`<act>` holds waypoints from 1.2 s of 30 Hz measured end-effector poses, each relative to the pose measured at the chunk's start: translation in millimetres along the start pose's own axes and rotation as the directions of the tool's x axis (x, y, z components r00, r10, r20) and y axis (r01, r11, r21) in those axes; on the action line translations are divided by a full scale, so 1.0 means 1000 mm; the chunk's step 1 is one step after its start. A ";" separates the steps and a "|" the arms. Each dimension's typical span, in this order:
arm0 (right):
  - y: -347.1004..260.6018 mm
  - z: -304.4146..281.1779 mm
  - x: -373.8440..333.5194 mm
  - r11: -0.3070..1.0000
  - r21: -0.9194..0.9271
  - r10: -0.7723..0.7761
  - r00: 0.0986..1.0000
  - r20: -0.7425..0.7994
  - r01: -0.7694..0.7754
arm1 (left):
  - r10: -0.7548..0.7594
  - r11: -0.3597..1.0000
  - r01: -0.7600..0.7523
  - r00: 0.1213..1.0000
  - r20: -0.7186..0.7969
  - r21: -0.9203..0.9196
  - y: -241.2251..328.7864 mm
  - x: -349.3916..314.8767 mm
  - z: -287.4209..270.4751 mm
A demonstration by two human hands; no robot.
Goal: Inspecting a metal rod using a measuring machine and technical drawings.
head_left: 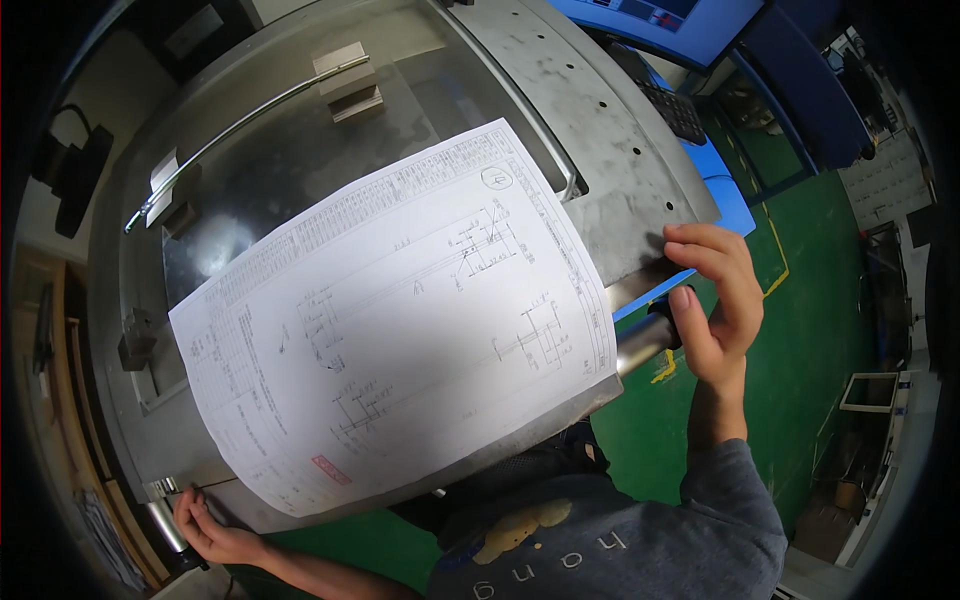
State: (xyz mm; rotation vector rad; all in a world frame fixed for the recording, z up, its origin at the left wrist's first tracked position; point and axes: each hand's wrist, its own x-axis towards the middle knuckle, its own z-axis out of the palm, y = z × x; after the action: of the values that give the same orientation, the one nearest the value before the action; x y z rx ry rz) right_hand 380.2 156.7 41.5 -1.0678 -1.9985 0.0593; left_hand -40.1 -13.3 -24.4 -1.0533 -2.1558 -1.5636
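A large white sheet of paper [430,330] with technical line drawings, a table along one edge and a red stamp lies across the near side of a metal machine table [620,120]. My right hand [718,295] is at the table's right corner, thumb apart from the bent fingers, beside a metal cylinder with a black end [645,345]. It holds nothing. At the near left corner my left hand [208,530] rests by the table's edge, its fingers loosely bent, near a small metal fitting [160,488]. I see nothing in it, though the palm side is partly hidden.
Beyond the paper, a thin metal rod [250,112] spans two small supporting blocks [350,85] on a recessed plate. A monitor [670,25] and a dark keyboard [672,112] stand at the far right. Green floor [800,260] with yellow lines lies to the right.
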 end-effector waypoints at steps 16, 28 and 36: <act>0.012 0.001 -0.006 0.998 -0.027 0.063 0.997 -0.036 -0.064 | -0.005 0.999 0.006 1.000 -0.018 0.051 -0.001 0.001 -0.001; 0.010 0.002 -0.006 0.993 -0.059 0.095 0.995 -0.042 -0.097 | -0.006 0.999 0.007 1.000 -0.019 0.048 -0.001 0.000 -0.002; 0.011 0.004 -0.007 0.993 -0.068 0.091 0.994 -0.058 -0.095 | -0.006 0.999 0.007 0.999 -0.033 0.043 -0.002 -0.001 -0.002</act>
State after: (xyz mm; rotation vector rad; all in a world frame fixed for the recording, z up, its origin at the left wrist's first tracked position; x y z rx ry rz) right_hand 386.4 159.7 29.8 -1.1954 -1.9135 0.0093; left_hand -41.6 -15.7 -25.6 -1.0007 -2.1632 -1.5192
